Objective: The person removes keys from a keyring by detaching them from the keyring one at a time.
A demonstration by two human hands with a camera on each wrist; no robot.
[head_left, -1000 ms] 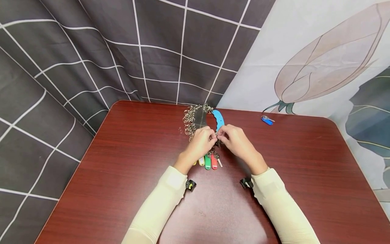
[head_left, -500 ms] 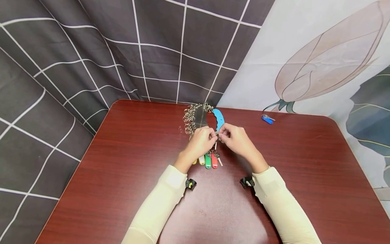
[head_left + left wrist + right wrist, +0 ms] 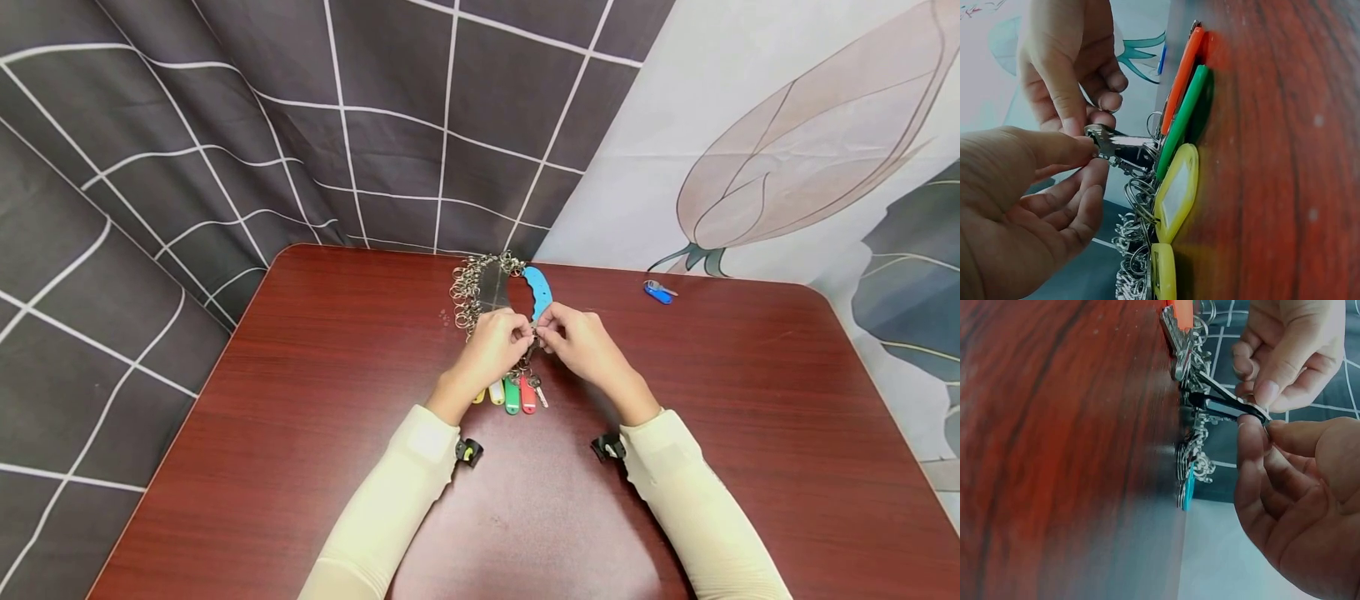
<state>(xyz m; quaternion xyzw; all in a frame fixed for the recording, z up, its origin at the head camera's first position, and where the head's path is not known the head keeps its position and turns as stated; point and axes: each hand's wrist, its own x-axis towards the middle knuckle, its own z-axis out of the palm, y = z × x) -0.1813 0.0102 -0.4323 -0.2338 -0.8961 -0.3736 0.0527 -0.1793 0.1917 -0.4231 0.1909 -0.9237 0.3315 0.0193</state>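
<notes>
Over the middle of a large key holder, my left hand (image 3: 495, 340) and right hand (image 3: 583, 340) meet fingertip to fingertip. Both pinch a small key ring, mostly hidden by the fingers. From it hang a silver key (image 3: 1124, 140) and a black key tag (image 3: 1222, 406), pointing down toward the table. The holder has a dark plate (image 3: 492, 287), many metal rings along its left edge and a blue curved grip (image 3: 538, 292). Below the hands, a green tag (image 3: 512, 397), a red tag (image 3: 528, 397) with a key, and yellow tags (image 3: 1177, 194) lie on the table.
At the back right of the red-brown wooden table (image 3: 315, 375) lies a blue tag with a key (image 3: 660, 293). A dark checked curtain (image 3: 397, 150) and a pale flowered cloth (image 3: 622, 217) hang behind the far edge.
Both hands stay in nearly the same place, with small finger movements. The key and black tag below the fingers have swung and turned slightly.
</notes>
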